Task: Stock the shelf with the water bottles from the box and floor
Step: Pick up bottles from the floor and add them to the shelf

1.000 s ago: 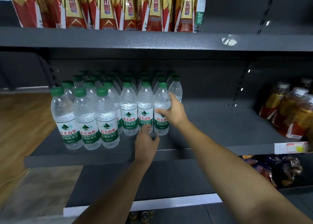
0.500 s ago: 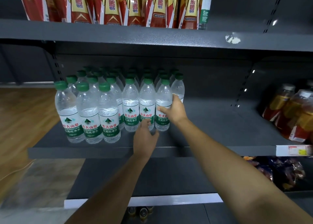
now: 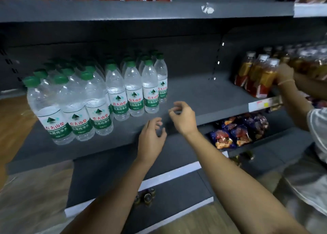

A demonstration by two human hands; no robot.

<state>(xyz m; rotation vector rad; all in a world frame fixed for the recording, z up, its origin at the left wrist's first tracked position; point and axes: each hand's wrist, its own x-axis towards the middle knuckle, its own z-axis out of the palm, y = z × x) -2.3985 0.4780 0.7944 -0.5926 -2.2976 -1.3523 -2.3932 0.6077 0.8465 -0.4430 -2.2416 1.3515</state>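
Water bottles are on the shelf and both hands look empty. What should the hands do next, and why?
Probably draw back to fetch more: the left hand and right hand hold nothing, and the shelf lies bare beside the water bottles.

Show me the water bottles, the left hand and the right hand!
water bottles (image 3: pixel 100 117), head view, label of a front bottle.
left hand (image 3: pixel 151 141), head view, back of the hand.
right hand (image 3: pixel 184 118), head view, back of the hand.

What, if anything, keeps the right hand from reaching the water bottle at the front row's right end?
Probably nothing, so yes: the right hand hovers empty, fingers loosely curled, just right of that water bottle, with only bare shelf between them.
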